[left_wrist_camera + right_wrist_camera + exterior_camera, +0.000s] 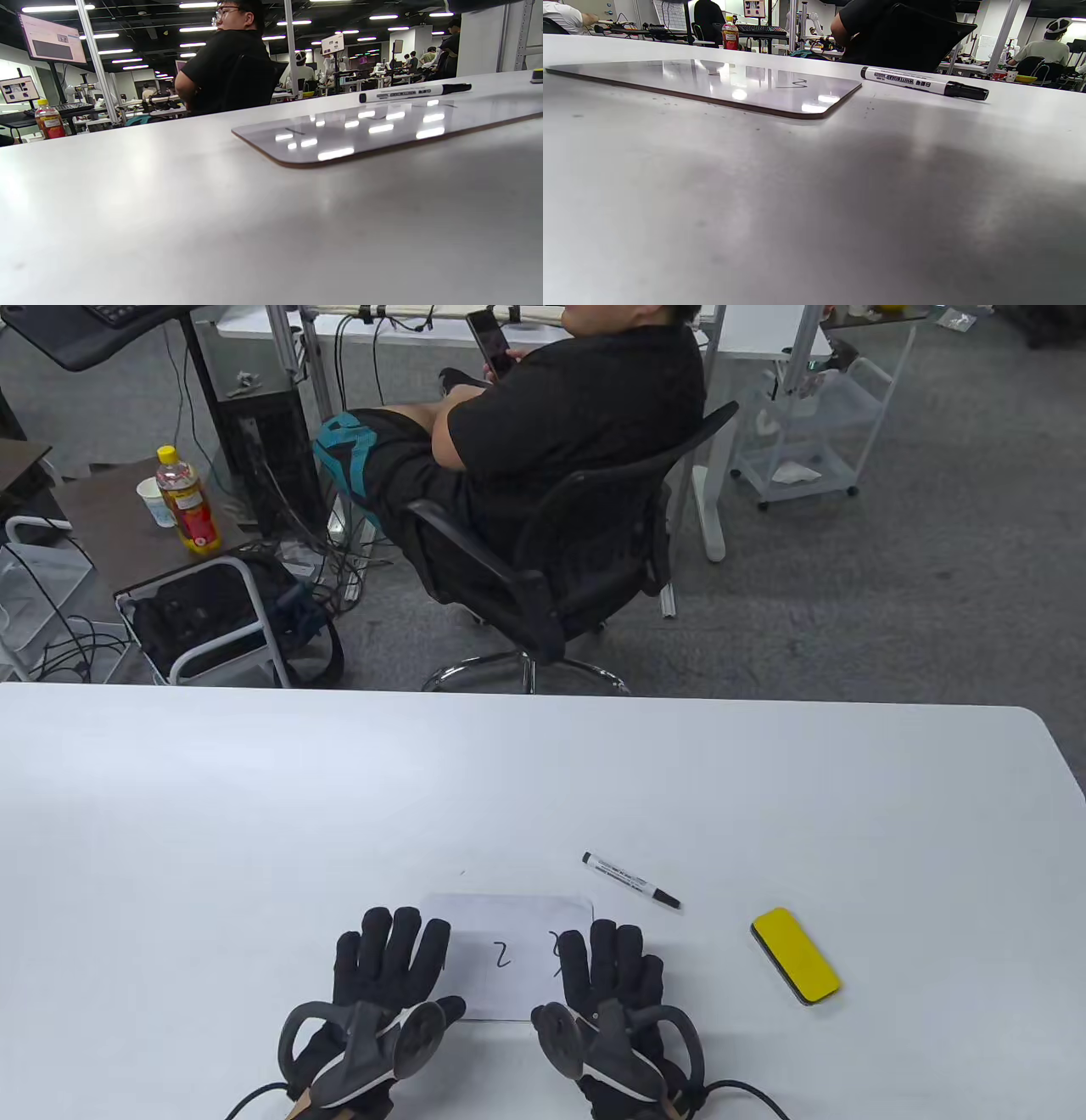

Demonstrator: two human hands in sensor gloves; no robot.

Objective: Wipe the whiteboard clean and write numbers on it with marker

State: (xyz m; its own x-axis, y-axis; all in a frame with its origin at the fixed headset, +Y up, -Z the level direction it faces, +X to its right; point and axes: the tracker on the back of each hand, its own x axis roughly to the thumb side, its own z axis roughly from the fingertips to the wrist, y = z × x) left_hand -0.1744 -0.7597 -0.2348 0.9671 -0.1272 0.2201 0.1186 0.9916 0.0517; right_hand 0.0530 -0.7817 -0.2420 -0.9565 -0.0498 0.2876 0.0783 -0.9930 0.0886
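A small white whiteboard lies flat near the table's front edge, with a "2" written in its middle and another mark partly hidden under my right hand. My left hand lies flat with straight fingers over the board's left edge. My right hand lies flat the same way over its right edge. Neither holds anything. A capped black-and-white marker lies just beyond the board's right corner. The yellow eraser sits to the right. Both wrist views show the whiteboard and marker, no fingers.
The white table spreads wide to the left and beyond the board. Past its far edge a person sits in a black office chair, looking at a phone. A bottle and cup stand on a low stand at the far left.
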